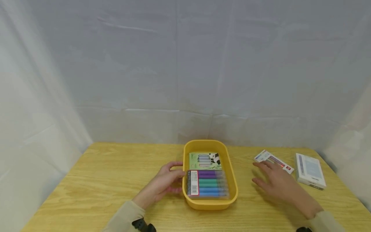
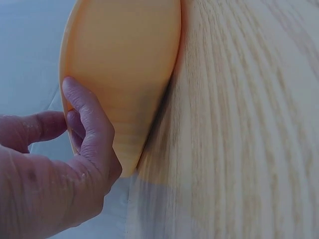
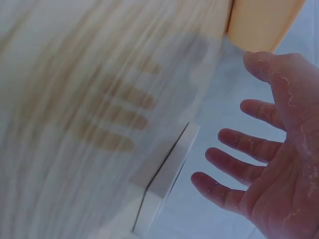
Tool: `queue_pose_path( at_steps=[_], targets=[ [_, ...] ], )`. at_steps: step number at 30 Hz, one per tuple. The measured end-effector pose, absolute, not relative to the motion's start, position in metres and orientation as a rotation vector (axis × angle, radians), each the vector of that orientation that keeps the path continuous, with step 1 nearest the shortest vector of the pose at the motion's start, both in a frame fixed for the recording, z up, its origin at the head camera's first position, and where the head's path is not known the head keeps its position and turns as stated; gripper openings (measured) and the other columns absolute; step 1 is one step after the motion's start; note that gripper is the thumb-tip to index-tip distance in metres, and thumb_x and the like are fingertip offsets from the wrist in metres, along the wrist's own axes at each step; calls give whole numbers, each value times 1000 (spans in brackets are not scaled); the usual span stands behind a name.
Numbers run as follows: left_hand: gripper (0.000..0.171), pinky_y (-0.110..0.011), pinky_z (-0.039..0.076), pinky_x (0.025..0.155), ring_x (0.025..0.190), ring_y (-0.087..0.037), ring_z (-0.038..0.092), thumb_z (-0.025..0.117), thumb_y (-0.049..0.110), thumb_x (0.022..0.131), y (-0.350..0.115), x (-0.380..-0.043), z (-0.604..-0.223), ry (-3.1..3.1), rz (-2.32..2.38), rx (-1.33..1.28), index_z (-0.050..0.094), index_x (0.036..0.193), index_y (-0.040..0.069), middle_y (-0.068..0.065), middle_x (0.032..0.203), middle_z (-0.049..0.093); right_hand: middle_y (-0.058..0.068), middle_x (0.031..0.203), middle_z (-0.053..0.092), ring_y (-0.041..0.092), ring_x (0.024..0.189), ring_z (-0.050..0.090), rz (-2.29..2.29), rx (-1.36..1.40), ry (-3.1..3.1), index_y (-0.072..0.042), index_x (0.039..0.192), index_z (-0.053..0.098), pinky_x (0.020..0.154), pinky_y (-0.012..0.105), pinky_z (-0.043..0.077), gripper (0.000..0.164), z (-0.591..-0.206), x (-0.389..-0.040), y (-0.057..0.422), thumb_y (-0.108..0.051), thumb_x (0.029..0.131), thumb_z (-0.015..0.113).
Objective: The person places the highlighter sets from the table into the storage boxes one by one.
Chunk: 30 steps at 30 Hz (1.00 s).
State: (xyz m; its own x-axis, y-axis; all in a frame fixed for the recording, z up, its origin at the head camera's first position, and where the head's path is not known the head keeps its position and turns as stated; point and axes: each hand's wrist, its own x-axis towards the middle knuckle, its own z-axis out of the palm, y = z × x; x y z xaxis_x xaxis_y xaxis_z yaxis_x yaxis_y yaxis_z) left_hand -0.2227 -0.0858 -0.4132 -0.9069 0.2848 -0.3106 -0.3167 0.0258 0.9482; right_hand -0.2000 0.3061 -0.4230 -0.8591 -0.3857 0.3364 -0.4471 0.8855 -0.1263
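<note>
- Beige-sleeved left hand (image 1: 163, 183) grips the left rim of a yellow tray (image 1: 210, 206), mid desk (image 1: 110, 193).
- Right hand (image 1: 278, 184), fingers spread, hovers empty.
- Marker pack (image 1: 210, 184): tray's near end.
- White box (image 1: 310, 170): by desk's right edge.
- Slim pack (image 1: 262, 156): toward desk's far edge.

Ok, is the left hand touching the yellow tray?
Touching. The left wrist view shows it: the left hand has a finger lying against the outer wall of the yellow tray, just beside its rim.

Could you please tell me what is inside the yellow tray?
A green panda-printed pack and a clear pack of purple, green and blue pens; anything beneath them is covered.
</note>
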Motion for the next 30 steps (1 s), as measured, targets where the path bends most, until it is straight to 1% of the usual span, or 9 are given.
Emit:
queue_pose_path(
  at_steps=[3,6,10,12,16,20,23,30],
  targets=[
    [55,-28,56,63,88,-20,62,62,15,95,-86,-223,-413,1888,1938,-27,43,146,5,-16,114,62,17,125,68,39,114,65,291,638,-2708,-4,130,65,88,55,57,51,-426,-204,314,-28,88,79],
    [55,-28,57,63,89,-20,62,62,15,95,-86,-224,-413,1881,1938,-26,43,146,5,-16,115,62,22,127,66,44,112,65,298,631,-2717,-1,131,64,87,59,56,52,-425,-209,321,-26,88,79],
    [55,-28,56,63,89,-20,62,62,15,95,-87,-223,-413,1872,1943,-35,43,146,6,-17,116,62,31,132,60,52,111,63,340,564,-2836,0,136,59,87,65,53,54,-423,-214,331,-30,94,73],
    [55,-28,56,63,89,-21,62,62,15,95,-87,-223,-412,1869,1946,-39,43,146,6,-17,117,61,33,135,58,56,114,59,360,535,-2881,0,139,56,88,68,51,55,-423,-216,335,-32,96,70],
    [55,-29,56,64,90,-21,62,61,16,96,-87,-223,-411,1869,1941,-47,43,146,7,-18,120,61,32,135,57,57,116,58,363,498,-2915,-1,143,53,88,67,51,58,-424,-220,343,-35,98,67],
    [55,-29,57,66,92,-21,62,61,17,96,-87,-223,-411,1872,1926,-43,42,147,7,-19,124,60,31,134,57,57,114,58,351,496,-2905,-2,143,53,88,67,50,57,-426,-224,349,-34,98,67],
    [55,-28,58,67,94,-22,62,60,18,97,-87,-224,-411,1871,1916,-34,41,147,7,-20,127,59,32,133,57,57,112,59,332,505,-2912,-1,142,54,87,68,50,56,-427,-227,353,-34,98,67],
    [54,-28,58,66,94,-22,62,60,18,97,-88,-223,-412,1870,1914,-40,41,146,8,-20,127,59,37,134,56,55,106,62,298,457,-2981,2,145,51,81,63,53,63,-425,-231,358,-38,98,66]
  ],
)
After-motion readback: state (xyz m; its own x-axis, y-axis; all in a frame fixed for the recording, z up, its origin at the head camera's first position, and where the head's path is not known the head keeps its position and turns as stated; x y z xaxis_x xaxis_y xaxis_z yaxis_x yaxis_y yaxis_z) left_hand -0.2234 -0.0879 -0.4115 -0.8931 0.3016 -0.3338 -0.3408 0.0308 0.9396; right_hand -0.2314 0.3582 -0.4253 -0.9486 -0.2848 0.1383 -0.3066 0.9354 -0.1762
